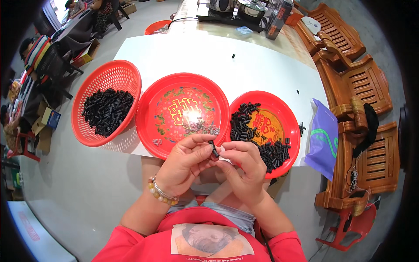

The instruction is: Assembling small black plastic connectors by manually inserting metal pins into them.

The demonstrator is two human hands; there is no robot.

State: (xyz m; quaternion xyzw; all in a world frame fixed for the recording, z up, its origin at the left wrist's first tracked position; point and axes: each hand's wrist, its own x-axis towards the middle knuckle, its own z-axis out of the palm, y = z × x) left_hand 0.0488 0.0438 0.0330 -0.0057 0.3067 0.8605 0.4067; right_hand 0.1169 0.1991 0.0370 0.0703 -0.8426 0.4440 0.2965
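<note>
My left hand pinches a small black cylindrical piece between thumb and fingers, tilted, just in front of the trays. Close against it, my right hand has its thumb and fingers drawn together at the piece's lower end. Something whitish shows at the right fingertips; whether it is a wrap or a held item I cannot tell. Behind my hands lies a round red tray with a pile of tiny pinkish-clear parts. To the right, another red tray holds many black cylindrical pieces.
A red perforated basket full of black pieces stands at the left of the white tabletop. A purple bag lies at the right edge. Wooden chairs stand beyond it. Pots sit at the back; other people are at far left.
</note>
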